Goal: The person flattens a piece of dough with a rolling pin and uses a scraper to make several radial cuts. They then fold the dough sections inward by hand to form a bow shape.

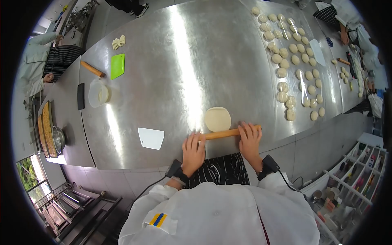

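Observation:
A wooden rolling pin (222,134) lies across the near edge of the steel table (143,102). My left hand (193,152) holds its left end, fingers bent over the wood. Around the right end, my right hand (250,141) is wrapped in the same way. Just beyond the pin sits a flat, round piece of dough (217,119), its near edge against or slightly under the pin. To the left of my left hand lies a white scraper (151,138).
Many dough balls (295,60) stand in rows at the right. At the left are a green scraper (117,66), shaped dough (119,42), a plastic container (98,93), another rolling pin (92,69) and a dark object (81,96). People stand around the table.

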{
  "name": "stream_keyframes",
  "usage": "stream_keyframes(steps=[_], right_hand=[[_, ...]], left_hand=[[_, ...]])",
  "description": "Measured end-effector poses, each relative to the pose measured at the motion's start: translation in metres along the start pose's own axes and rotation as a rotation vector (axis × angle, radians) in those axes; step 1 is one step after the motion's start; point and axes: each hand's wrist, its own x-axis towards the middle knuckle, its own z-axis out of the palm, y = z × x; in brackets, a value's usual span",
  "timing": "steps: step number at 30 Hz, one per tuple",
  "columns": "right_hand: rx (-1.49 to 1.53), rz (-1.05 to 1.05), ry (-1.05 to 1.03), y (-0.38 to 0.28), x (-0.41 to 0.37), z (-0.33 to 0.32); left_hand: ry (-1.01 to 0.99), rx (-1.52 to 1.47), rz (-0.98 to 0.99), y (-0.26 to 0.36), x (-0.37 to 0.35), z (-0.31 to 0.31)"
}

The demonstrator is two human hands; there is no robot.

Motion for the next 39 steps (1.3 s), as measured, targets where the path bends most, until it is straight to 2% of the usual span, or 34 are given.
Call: stream_keyframes(steps=[2, 4, 6, 7, 8, 9, 10, 11, 12, 13, 14, 15, 16, 17, 19, 20, 22, 25, 27, 32, 34, 37, 39], right_hand=[[-0.028, -0.010, 0.036, 0.004, 0.010, 0.001], [0.215, 0.046, -0.132, 0.010, 0.012, 0.004], [0.229, 0.075, -0.107, 0.011, 0.002, -0.010], [0.245, 0.102, -0.091, 0.013, -0.005, -0.017], [0.238, 0.108, -0.087, 0.019, -0.017, -0.019], [0.269, 0.224, -0.028, 0.027, -0.031, -0.019], [0.298, 0.337, 0.033, 0.034, -0.045, -0.019], [0.283, 0.334, 0.033, 0.045, -0.061, -0.017], [0.412, 0.501, 0.090, 0.052, -0.077, -0.009], [0.542, 0.669, 0.149, 0.056, -0.082, -0.006], [0.540, 0.671, 0.148, 0.061, -0.085, -0.002], [0.706, 0.779, 0.207, 0.062, -0.087, -0.003], [0.874, 0.882, 0.267, 0.064, -0.088, -0.005], [0.872, 0.883, 0.265, 0.068, -0.089, -0.008], [1.030, 1.026, 0.240, 0.067, -0.083, -0.022], [1.042, 1.024, 0.245, 0.071, -0.082, -0.020], [0.869, 0.892, 0.219, 0.081, -0.084, -0.016], [0.847, 0.823, 0.183, 0.085, -0.081, -0.017], [0.855, 0.832, 0.179, 0.081, -0.073, -0.019], [0.867, 0.860, 0.075, 0.075, -0.064, -0.023], [0.812, 0.734, 0.100, 0.081, -0.065, -0.014], [0.765, 0.696, 0.058, 0.083, -0.067, -0.012], [0.779, 0.657, 0.087, 0.082, -0.059, -0.012]], left_hand=[[0.009, 0.101, 0.013, -0.013, 0.020, -0.006], [-0.023, 0.041, 0.043, -0.018, 0.032, -0.012], [-0.046, -0.220, 0.079, -0.017, 0.046, -0.027], [-0.044, -0.221, 0.090, -0.018, 0.054, -0.027], [0.053, -0.338, 0.080, -0.017, 0.064, -0.024], [0.151, -0.457, 0.068, -0.015, 0.074, -0.020], [0.155, -0.464, 0.073, -0.011, 0.090, -0.007], [0.143, -0.341, 0.071, 0.000, 0.110, 0.013], [0.128, -0.211, 0.066, 0.007, 0.121, 0.025], [0.131, -0.215, 0.068, 0.012, 0.125, 0.031], [0.077, -0.111, 0.060, 0.016, 0.127, 0.036], [0.020, -0.007, 0.052, 0.019, 0.126, 0.039], [0.018, -0.010, 0.049, 0.020, 0.124, 0.041], [0.014, 0.028, 0.039, 0.020, 0.120, 0.040], [0.010, 0.079, 0.028, 0.021, 0.112, 0.042], [-0.015, 0.054, -0.008, 0.020, 0.109, 0.044], [-0.044, 0.038, -0.037, 0.019, 0.113, 0.041], [-0.043, 0.034, -0.047, 0.027, 0.120, 0.037], [0.005, -0.014, 0.017, 0.039, 0.126, 0.037], [-0.055, 0.003, -0.037, 0.045, 0.135, 0.053], [-0.034, 0.020, -0.051, 0.042, 0.141, 0.049], [-0.100, 0.046, 0.041, 0.032, 0.146, 0.051], [-0.101, -0.008, 0.004, 0.032, 0.147, 0.053]])
